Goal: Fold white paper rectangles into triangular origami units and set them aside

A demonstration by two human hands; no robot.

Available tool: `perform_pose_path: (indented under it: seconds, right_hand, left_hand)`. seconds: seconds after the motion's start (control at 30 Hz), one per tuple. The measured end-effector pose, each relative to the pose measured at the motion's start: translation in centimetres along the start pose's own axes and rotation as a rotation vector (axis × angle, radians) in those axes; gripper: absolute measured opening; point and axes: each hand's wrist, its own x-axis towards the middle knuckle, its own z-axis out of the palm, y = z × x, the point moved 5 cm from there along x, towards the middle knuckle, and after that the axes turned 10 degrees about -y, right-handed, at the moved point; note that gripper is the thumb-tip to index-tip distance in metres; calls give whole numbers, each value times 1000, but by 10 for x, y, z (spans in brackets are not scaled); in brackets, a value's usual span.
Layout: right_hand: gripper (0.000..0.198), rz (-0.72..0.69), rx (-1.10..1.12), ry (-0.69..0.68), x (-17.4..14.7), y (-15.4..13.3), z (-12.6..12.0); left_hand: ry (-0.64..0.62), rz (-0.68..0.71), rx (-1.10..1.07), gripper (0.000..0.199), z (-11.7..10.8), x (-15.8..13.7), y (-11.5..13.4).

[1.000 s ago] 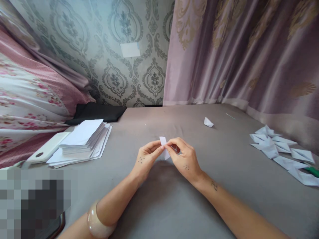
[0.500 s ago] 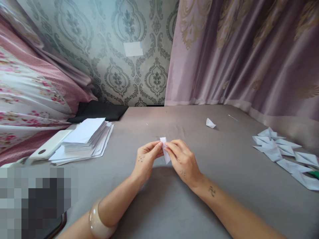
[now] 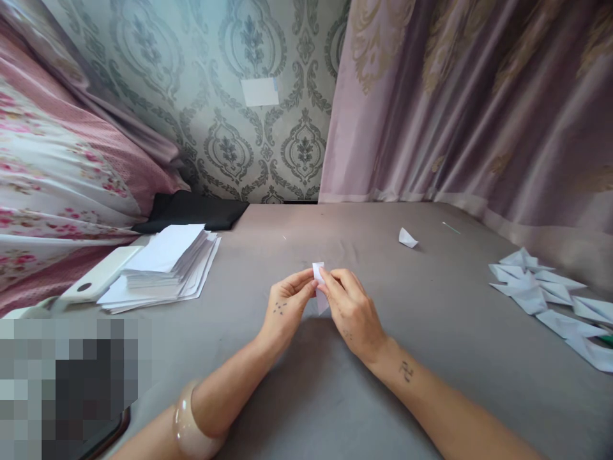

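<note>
A narrow folded strip of white paper (image 3: 322, 303) stands nearly upright between my hands at the middle of the view. My left hand (image 3: 291, 298) pinches it from the left with thumb and fingers. From the other side, my right hand (image 3: 352, 305) grips the same paper, thumb and fingertips near its upper part. Both hands are closed and hide the strip's middle. Beyond them, to the right, a small folded white paper piece (image 3: 408, 238) rests on the grey-covered table (image 3: 364, 396).
At the left lies a stack of white paper sheets (image 3: 165, 252) beside a white board with a hole (image 3: 103, 275). A black cloth (image 3: 198, 211) is behind it. Several folded paper pieces (image 3: 529, 289) spread along the right. A thin pale stick (image 3: 451, 228) lies at the back right.
My fingers have shifted on the paper strip; the right thumb and fingertips now sit higher, near its top. The whole scene has moved slightly as the camera turned.
</note>
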Motion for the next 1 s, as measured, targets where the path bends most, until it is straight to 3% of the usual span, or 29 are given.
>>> perform_pose_path:
  seconds: [0.2, 0.57, 0.87, 1.0]
  right_hand:
    - [38, 35, 107, 9, 0, -1, 3]
    - [13, 270, 350, 86, 4, 7, -6]
    - [14, 382, 517, 11, 5, 14, -1]
    - [16, 361, 554, 37, 5, 13, -1]
  left_hand:
    - [-10, 28, 5, 30, -2, 1, -3]
    - [-39, 26, -10, 26, 7, -3, -2]
    - [-26, 16, 19, 26, 6, -3, -3]
    - [-20, 18, 24, 27, 6, -3, -1]
